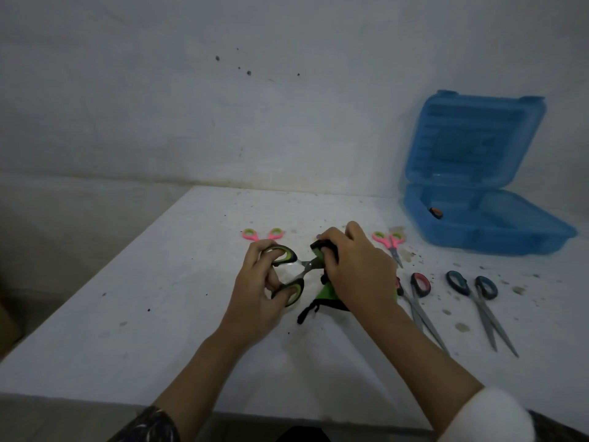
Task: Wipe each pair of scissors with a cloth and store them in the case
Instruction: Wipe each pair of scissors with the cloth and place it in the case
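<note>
Head view, looking down on a white table set against a pale wall. At centre, the left hand grips the green-and-black scissors by the handles, fingers threaded through both loops, which stand apart. The right hand is closed around a green-and-black cloth bunched over the blades; only the pivot and a short stretch of steel show between the two hands, and a dark strap of the cloth trails onto the table at 6 o'clock from the grip.

At 12 o'clock from the left hand, a pink pair of scissors lies with only its handles visible. At 1 o'clock from the right hand lies a second small pink pair, blades pointing toward the viewer. At 3 o'clock from the right hand lie two long pairs side by side: a red-handled pair, partly hidden by the right forearm, and beyond it a dark-blue-handled pair, its blades slightly parted.

At 2 o'clock, near the table's far right corner, the blue translucent case stands open, lid upright against the wall. A small black-and-orange object rests in its left compartment; what it is cannot be told.
</note>
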